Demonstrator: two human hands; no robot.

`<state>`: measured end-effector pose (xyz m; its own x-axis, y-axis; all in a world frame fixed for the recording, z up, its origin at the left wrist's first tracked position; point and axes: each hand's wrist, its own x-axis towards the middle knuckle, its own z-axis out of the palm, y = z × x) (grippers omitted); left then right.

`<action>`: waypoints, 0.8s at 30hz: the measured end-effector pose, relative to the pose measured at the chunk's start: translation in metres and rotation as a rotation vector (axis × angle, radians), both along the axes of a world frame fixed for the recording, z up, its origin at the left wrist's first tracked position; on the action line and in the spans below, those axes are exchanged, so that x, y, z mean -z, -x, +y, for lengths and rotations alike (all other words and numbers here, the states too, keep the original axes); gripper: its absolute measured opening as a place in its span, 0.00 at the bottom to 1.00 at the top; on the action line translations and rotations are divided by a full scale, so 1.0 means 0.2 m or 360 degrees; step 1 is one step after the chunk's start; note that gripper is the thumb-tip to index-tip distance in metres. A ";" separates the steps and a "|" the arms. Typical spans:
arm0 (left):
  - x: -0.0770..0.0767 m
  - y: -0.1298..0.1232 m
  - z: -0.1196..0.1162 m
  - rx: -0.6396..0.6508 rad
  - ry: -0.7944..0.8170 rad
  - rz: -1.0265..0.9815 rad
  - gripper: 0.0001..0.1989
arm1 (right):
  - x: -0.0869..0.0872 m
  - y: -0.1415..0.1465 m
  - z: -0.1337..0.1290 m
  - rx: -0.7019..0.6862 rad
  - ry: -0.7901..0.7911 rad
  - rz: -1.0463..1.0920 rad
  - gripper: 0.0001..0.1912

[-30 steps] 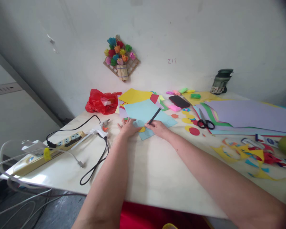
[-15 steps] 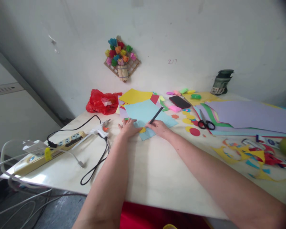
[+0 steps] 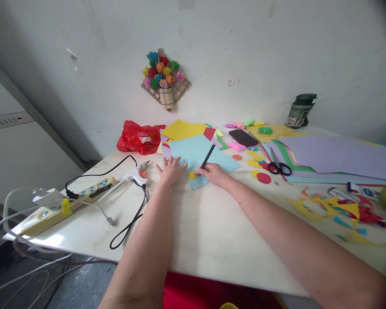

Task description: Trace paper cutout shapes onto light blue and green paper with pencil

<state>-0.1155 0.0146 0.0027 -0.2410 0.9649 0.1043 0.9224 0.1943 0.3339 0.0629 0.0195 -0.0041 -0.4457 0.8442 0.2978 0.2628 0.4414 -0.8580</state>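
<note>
A light blue sheet of paper (image 3: pixel 193 148) lies in front of me with a small yellow paper circle (image 3: pixel 191 175) on it. My right hand (image 3: pixel 212 174) grips a black pen (image 3: pixel 208 155), its lower end hidden by the fingers beside the circle. At the sheet's left edge, my left hand (image 3: pixel 171 171) rests with its fingers spread, just left of the yellow circle and apart from it.
Scissors (image 3: pixel 279 167) and coloured paper sheets (image 3: pixel 341 156) lie to the right, near paper scraps (image 3: pixel 328 208). A phone (image 3: pixel 243 137) is behind. On the left are a glue gun (image 3: pixel 137 176), a power strip (image 3: pixel 70 206) and a red plastic bag (image 3: pixel 138 138).
My left hand has slid a little left, off the yellow circle, and its fingers have spread. The pen stands slightly more upright in my right hand.
</note>
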 end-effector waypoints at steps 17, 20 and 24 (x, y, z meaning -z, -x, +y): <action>-0.01 0.02 -0.02 0.0447 0.0193 0.0317 0.33 | -0.02 0.00 -0.02 -0.0035 0.0079 0.0025 0.18; 0.02 0.04 0.00 0.0459 0.0154 0.0332 0.31 | -0.03 0.00 -0.02 -0.0035 0.0059 0.0010 0.17; 0.03 0.04 0.00 0.0472 0.0125 0.0349 0.31 | -0.03 0.00 -0.03 -0.0040 0.0073 0.0010 0.16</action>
